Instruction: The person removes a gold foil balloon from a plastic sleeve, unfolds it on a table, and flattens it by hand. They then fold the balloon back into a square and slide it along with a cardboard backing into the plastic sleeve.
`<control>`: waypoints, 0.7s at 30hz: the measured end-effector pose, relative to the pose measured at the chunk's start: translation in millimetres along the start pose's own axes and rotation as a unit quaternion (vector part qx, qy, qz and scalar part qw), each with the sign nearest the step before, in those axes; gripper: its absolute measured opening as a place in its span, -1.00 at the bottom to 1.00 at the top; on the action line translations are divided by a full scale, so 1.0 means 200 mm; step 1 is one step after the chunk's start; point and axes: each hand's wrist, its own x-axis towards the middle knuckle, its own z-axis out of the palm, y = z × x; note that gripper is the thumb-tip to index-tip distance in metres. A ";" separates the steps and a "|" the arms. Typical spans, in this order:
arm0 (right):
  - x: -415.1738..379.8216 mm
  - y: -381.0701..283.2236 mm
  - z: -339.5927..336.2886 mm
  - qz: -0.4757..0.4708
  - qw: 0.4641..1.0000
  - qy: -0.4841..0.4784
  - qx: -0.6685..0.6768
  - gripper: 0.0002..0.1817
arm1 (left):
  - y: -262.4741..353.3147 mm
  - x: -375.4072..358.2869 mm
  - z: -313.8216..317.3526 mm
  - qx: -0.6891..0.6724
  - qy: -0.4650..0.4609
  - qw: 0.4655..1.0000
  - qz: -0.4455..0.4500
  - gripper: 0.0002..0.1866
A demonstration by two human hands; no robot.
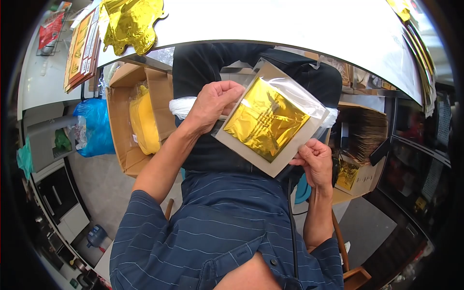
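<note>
Above my lap I hold a clear plastic sleeve with a grey-brown card (275, 166) and a folded gold foil sheet (266, 121) inside it. The packet is tilted, with its transparent upper part toward the table. My left hand (215, 102) pinches its left edge between thumb and fingers. At the lower right corner, my right hand (315, 162) grips the packet with thumb and forefinger, its other fingers curled. Faint printing shows on the foil, too small to read.
A white table (270, 21) spans the front, with gold foil balloons (130, 24) and stacked packets (84, 53) at its left. A cardboard box (126, 154) with yellow packs stands left, beside a blue bag (96, 128). Right, another box holds many brown cards (362, 133).
</note>
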 end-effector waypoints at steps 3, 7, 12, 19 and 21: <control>-0.01 -0.03 0.03 0.016 1.000 -0.005 0.014 -0.82 | -0.01 0.01 -0.02 -0.053 -0.015 0.998 -0.018 -0.69; -0.01 -0.01 0.00 0.023 1.000 -0.017 0.010 -0.81 | 0.02 -0.01 0.00 -0.142 -0.044 0.989 -0.025 -0.65; 0.00 0.03 0.01 0.015 0.999 -0.033 0.005 -0.85 | 0.01 -0.01 0.01 -0.210 -0.115 0.971 -0.010 -0.54; 0.02 0.05 0.01 0.018 1.000 0.010 0.023 -0.88 | 0.00 -0.03 -0.05 -0.209 -0.148 0.966 -0.025 -0.52; 0.02 0.05 0.01 0.019 0.999 0.015 0.027 -0.88 | 0.02 -0.04 -0.06 -0.202 -0.159 0.966 -0.025 -0.49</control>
